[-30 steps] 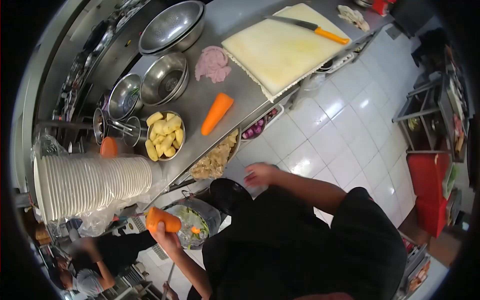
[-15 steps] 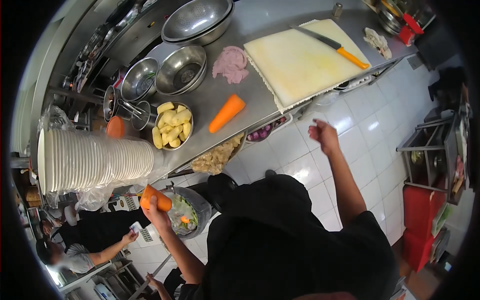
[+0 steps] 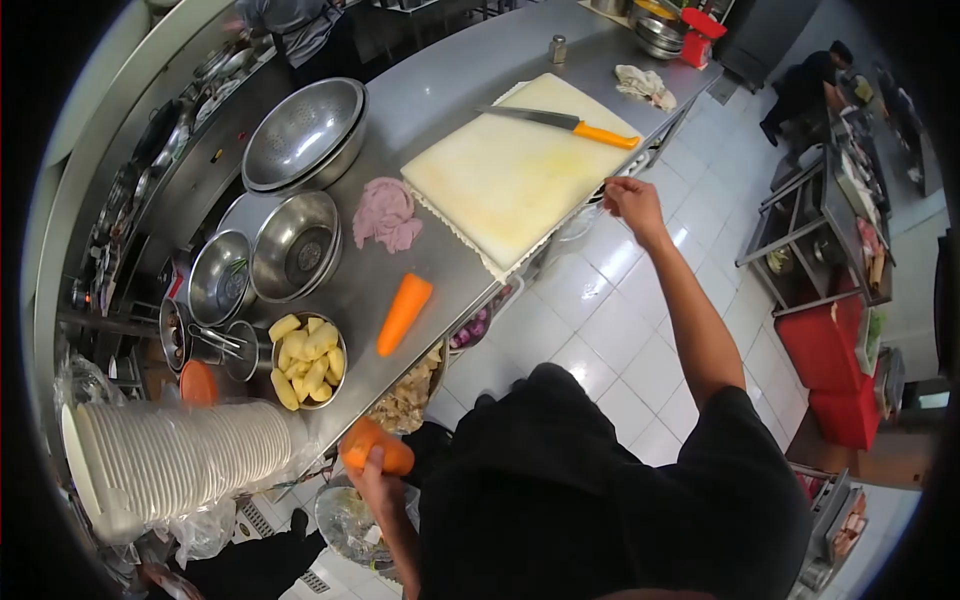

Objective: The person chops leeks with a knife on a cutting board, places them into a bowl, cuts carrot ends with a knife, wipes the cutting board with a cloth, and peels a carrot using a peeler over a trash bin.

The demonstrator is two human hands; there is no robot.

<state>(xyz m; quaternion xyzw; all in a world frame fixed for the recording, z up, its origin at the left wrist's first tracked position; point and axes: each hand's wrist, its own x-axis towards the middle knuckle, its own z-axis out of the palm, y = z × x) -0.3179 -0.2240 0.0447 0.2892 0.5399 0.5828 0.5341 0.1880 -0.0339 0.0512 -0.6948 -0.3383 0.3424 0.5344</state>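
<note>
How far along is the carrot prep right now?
Done: one peeled carrot lies on the steel counter, beside a bowl of cut potato pieces. In hand: the left hand grips a second carrot above a bin of peelings; the right hand is at the cutting board edge. Left: nothing is sliced; the knife lies untouched on the bare board.

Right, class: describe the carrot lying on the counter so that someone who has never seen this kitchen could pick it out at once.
Start at the long steel counter and find the big white cutting board with the orange-handled knife. Below the board's near corner, beside the bowl of pale potato pieces, lies the carrot. It rests loose on bare steel, whereas the other carrot is gripped in the left hand.
</note>
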